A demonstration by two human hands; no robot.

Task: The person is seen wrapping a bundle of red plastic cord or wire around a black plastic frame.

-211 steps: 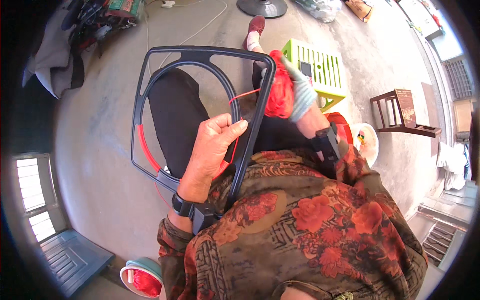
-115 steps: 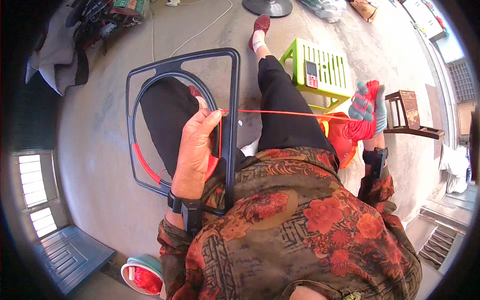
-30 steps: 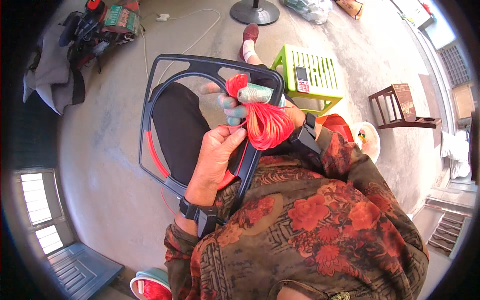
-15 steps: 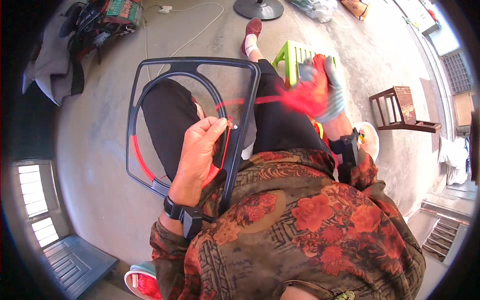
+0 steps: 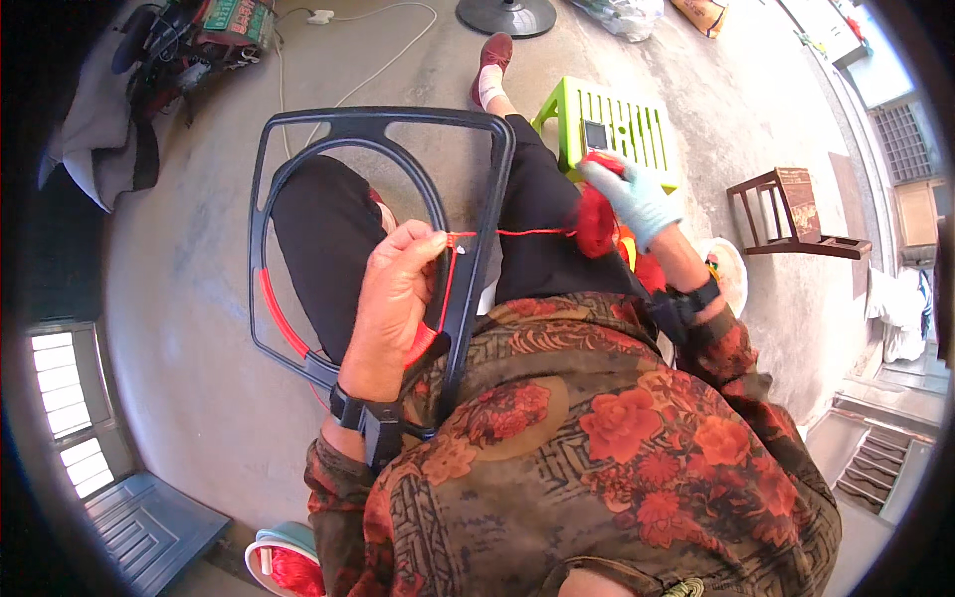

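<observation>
Skein (image 5: 597,221), over the frame (image 5: 366,123) a second ago, now right of it, right hand (image 5: 642,204) grip clamped on it. Cord (image 5: 537,232) spans between: a turn seems pulled through. Left hand (image 5: 388,289) grip clamped on frame's ring.

We see a bright scene, with the concrete floor (image 5: 736,119) almost washed out to white at the upper right, and the window (image 5: 60,383) at the lower left giving strong glare, while the dark surface (image 5: 62,261) above it lies in deep shade. The left hand (image 5: 393,289) and the black frame (image 5: 476,269) look rather sharp to us, but the red skein (image 5: 596,221) and the gloved right hand (image 5: 639,202) are slightly blurred. Towards the black, rounded border, we find straight edges bent.
</observation>
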